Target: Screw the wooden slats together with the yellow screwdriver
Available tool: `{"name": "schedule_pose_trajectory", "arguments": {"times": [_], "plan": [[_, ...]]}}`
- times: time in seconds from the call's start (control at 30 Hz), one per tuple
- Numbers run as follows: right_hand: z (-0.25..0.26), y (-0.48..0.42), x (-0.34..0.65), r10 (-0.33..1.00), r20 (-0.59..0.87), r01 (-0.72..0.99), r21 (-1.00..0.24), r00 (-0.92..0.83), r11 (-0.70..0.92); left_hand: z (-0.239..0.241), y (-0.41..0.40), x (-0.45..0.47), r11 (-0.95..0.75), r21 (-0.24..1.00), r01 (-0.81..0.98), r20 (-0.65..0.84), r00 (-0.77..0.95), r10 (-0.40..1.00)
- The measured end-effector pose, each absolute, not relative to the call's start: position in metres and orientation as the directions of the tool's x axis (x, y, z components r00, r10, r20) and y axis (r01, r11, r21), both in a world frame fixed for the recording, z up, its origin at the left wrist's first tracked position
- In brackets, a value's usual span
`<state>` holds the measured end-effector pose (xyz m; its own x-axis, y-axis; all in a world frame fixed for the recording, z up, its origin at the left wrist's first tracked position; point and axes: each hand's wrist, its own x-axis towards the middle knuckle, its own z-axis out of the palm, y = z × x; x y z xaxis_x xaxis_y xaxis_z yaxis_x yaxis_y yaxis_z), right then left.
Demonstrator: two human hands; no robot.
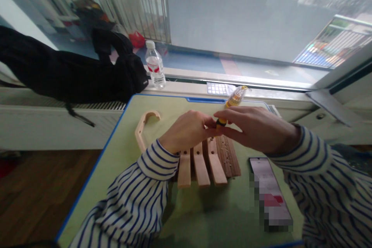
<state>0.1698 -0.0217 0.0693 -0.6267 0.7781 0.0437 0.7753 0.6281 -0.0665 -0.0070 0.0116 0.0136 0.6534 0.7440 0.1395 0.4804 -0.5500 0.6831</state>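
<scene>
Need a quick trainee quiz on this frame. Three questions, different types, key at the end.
1. Which two colours show on the small object at the fingertips of the right hand?
2. True or false: the water bottle stands on the tabletop.
3. How many pale wooden pieces show side by side near the middle of the green tabletop?

Key: 1. Yellow and black. 2. False; the water bottle stands on the windowsill. 3. Three.

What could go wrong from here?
The yellow-black tool might slip, since the left hand and right hand crowd around it. The left sleeve could nudge the curved piece right beside it. The right sleeve might bump the phone lying close by.
</scene>
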Motion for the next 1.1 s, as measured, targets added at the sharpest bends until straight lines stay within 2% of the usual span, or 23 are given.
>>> {"name": "schedule_pose_trajectory", "arguments": {"times": [0.27, 0.5, 0.97, 1.1], "plan": [[0.075, -0.018, 0.171, 0.757, -0.051, 0.758, 0.008, -0.651, 0.652, 0.011, 0.013, -0.008, -0.547, 0.7, 0.459, 0.146, 0.657, 0.739], [0.072, -0.015, 0.173, 0.733, -0.012, 0.733, -0.04, -0.68, 0.679, 0.013, 0.013, -0.009, -0.53, 0.704, 0.472, 0.13, 0.648, 0.75], [0.061, -0.016, 0.172, 0.794, 0.035, 0.795, 0.017, -0.607, 0.607, 0.01, 0.015, -0.009, -0.501, 0.732, 0.461, 0.105, 0.651, 0.752], [0.057, -0.017, 0.171, 0.805, 0.091, 0.809, 0.012, -0.587, 0.588, 0.009, 0.016, -0.009, -0.503, 0.735, 0.454, 0.106, 0.656, 0.747]]}}
